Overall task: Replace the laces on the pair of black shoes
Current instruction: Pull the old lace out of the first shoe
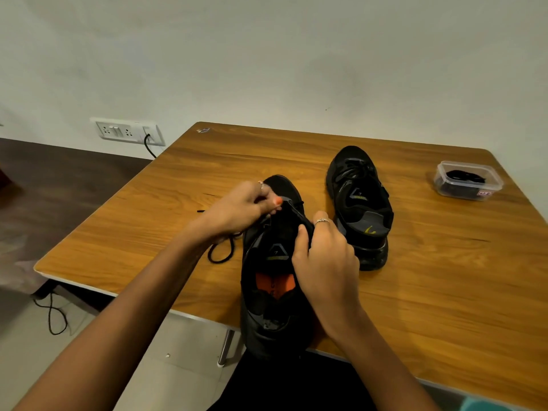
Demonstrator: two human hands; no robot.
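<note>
While our left hand [237, 207] pinches the old lace [221, 252] and our right hand [323, 259] grips the tongue of the near shoe [272, 280] at the desk [415, 292] edge at six o'clock, we risk tugging it off the desk.

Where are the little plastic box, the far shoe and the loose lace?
plastic box [468, 180]: head view, its clear front rim.
far shoe [360, 203]: head view, its tongue.
loose lace [221, 255]: head view, the loop lying on the table.
</note>
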